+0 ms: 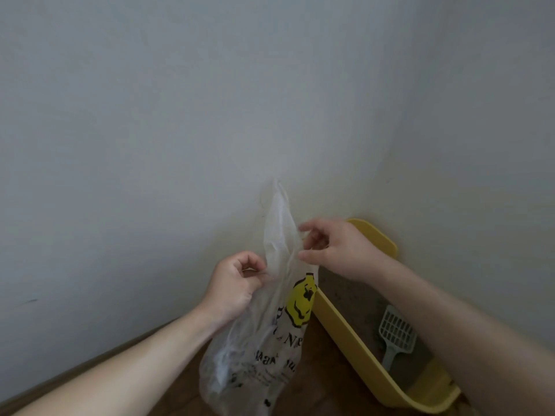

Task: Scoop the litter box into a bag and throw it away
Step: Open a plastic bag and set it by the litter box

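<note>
Both forearms reach in from the bottom corners. Clear plastic bag (264, 334), black print and a yellow logo, hangs upright at centre over the brown floor (315, 382), its top held between both hands. Left hand (234, 283) pinches the bag's left edge, fingers curled. Right hand (333, 247) pinches the right edge, higher up. Yellow litter box (345, 334) sits in the wall corner just right of the bag, grey litter inside; a pale slotted scoop (396, 334) lies in it.
</note>
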`<state>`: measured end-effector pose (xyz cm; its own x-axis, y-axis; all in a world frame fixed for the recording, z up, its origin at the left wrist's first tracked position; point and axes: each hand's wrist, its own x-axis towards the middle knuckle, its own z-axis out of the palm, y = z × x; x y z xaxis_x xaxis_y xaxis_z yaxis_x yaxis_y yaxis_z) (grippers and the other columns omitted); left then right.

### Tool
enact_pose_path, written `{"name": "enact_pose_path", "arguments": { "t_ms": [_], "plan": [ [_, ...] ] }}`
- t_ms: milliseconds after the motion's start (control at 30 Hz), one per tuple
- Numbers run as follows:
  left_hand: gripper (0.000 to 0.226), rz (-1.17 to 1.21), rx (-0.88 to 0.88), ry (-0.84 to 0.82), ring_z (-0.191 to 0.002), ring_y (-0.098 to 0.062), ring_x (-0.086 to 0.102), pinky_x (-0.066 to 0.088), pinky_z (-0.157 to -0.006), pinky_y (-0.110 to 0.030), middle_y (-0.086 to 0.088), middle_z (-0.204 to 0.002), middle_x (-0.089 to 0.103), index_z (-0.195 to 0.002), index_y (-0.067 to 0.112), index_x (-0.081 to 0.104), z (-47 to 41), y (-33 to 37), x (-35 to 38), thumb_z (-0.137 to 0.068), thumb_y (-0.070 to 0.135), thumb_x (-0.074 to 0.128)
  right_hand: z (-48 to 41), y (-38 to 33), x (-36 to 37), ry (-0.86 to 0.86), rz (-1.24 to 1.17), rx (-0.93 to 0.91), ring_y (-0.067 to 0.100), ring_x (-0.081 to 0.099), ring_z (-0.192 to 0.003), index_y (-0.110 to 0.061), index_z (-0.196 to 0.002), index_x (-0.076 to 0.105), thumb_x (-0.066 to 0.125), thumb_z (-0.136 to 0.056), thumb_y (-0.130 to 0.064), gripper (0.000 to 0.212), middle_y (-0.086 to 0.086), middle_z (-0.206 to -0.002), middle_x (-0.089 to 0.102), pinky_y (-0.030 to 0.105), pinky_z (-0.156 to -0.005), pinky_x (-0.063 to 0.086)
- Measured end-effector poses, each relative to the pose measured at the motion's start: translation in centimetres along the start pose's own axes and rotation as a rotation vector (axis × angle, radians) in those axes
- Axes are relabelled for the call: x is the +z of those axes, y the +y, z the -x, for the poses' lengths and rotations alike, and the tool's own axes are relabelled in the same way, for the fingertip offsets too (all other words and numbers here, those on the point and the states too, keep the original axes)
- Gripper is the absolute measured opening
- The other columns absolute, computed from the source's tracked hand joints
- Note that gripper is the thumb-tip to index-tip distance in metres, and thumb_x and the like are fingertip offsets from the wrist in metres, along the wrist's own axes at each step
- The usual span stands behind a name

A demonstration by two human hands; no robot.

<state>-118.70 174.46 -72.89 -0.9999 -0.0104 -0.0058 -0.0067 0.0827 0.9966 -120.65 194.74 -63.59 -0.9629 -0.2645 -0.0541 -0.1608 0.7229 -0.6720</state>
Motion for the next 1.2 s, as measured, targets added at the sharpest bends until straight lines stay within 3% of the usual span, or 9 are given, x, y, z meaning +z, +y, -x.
{"name": "enact_pose_path", "arguments": {
  "t_ms": [200, 333, 433, 533, 633, 767, 900, 1067, 1200],
  "plan": [
    [0.034, -0.026, -0.014, 0.066, -0.070, -0.010, 0.059, 0.049, -0.067, -0.014, 0.002, -0.071, 0.061, -0.075, 0.011, 0.060, 1.1, -0.9, -1.4, -0.077, -0.023, 0.065, -2.2, 2.1, 2.4, -0.107, -0.038, -0.116, 0.014, 0.064, -0.085, -0.020, -0.087, 0.071, 0.076, -0.082, -0.029, 0.012, -0.002, -0.091, 0.067, 0.038, -0.082, 0.057],
    [0.044, -0.225, 0.043, 0.036, -0.087, -0.013, 0.063, 0.050, -0.084, -0.022, 0.003, -0.090, 0.065, -0.086, 0.022, 0.061, 1.3, 0.0, -3.0, -0.071, -0.016, 0.076, -2.5, 2.6, 5.1, -0.070, -0.142, -0.226, 0.023, 0.063, -0.073, -0.012, -0.079, 0.065, 0.072, -0.086, -0.026, 0.017, 0.008, -0.079, 0.066, 0.038, -0.071, 0.057],
    [0.049, -0.458, 0.197, 0.015, -0.102, -0.011, 0.063, 0.051, -0.094, -0.029, 0.008, -0.101, 0.065, -0.092, 0.035, 0.059, 0.9, 3.2, -3.6, -0.070, -0.002, 0.082, -2.0, 2.7, 6.4, -0.076, -0.191, -0.302, 0.006, 0.051, -0.059, -0.017, -0.072, 0.062, 0.070, -0.089, -0.022, 0.019, -0.003, -0.068, 0.057, 0.025, -0.061, 0.047],
    [0.045, -0.601, 0.304, -0.131, -0.102, -0.002, 0.059, 0.052, -0.088, -0.028, 0.012, -0.107, 0.062, -0.100, 0.035, 0.060, 0.0, 6.7, -2.7, -0.072, 0.007, 0.082, -1.7, 2.6, 7.5, -0.052, -0.194, -0.337, 0.008, 0.059, -0.066, -0.027, -0.074, 0.067, 0.072, -0.088, -0.024, 0.015, -0.006, -0.073, 0.065, 0.029, -0.064, 0.052],
    [0.052, -0.891, 0.274, -0.358, -0.092, 0.011, 0.052, 0.043, -0.077, -0.011, 0.026, -0.104, 0.056, -0.116, 0.034, 0.060, -0.9, 7.7, -1.9, -0.073, 0.018, 0.083, -1.6, 2.8, 8.0, 0.004, -0.194, -0.355, 0.014, 0.065, -0.076, -0.024, -0.080, 0.071, 0.073, -0.086, -0.022, 0.006, -0.001, -0.080, 0.071, 0.037, -0.073, 0.055],
    [0.028, -1.049, 0.288, -0.380, -0.067, 0.000, 0.053, 0.044, -0.065, -0.024, 0.013, -0.075, 0.061, -0.095, 0.028, 0.069, -1.4, 6.2, -1.7, -0.072, 0.019, 0.083, -1.1, 3.2, 7.8, 0.046, -0.197, -0.350, 0.014, 0.064, -0.071, -0.019, -0.083, 0.073, 0.077, -0.083, -0.017, 0.004, 0.001, -0.078, 0.071, 0.036, -0.070, 0.054],
    [0.011, -1.022, 0.338, -0.288, -0.054, 0.000, 0.052, 0.042, -0.057, -0.022, 0.009, -0.058, 0.060, -0.074, 0.019, 0.071, -1.6, 5.2, -2.4, -0.075, 0.015, 0.082, -0.5, 3.3, 7.2, -0.093, -0.033, -0.268, 0.008, 0.064, -0.074, -0.026, -0.100, 0.066, 0.081, -0.078, -0.032, 0.028, -0.007, -0.084, 0.068, 0.034, -0.070, 0.056],
    [0.010, -0.946, 0.409, -0.190, -0.056, 0.007, 0.054, 0.037, -0.055, -0.008, 0.011, -0.060, 0.061, -0.073, 0.016, 0.073, -1.7, 4.7, -3.7, -0.076, 0.014, 0.082, -0.3, 3.4, 5.4, -0.330, 0.169, -0.222, 0.007, 0.050, -0.059, -0.034, -0.080, 0.054, 0.081, -0.076, -0.039, 0.029, -0.009, -0.069, 0.054, 0.028, -0.053, 0.041],
    [0.009, -0.995, 0.541, -0.130, -0.067, -0.004, 0.055, 0.047, -0.065, -0.024, 0.010, -0.067, 0.062, -0.073, 0.018, 0.072, -2.0, 4.5, -4.6, -0.077, 0.021, 0.079, -0.3, 3.5, 5.1, -0.331, 0.427, -0.201, 0.012, 0.043, -0.062, -0.026, -0.076, 0.045, 0.078, -0.076, -0.046, 0.039, -0.006, -0.071, 0.047, 0.029, -0.053, 0.034]
  ]
}}
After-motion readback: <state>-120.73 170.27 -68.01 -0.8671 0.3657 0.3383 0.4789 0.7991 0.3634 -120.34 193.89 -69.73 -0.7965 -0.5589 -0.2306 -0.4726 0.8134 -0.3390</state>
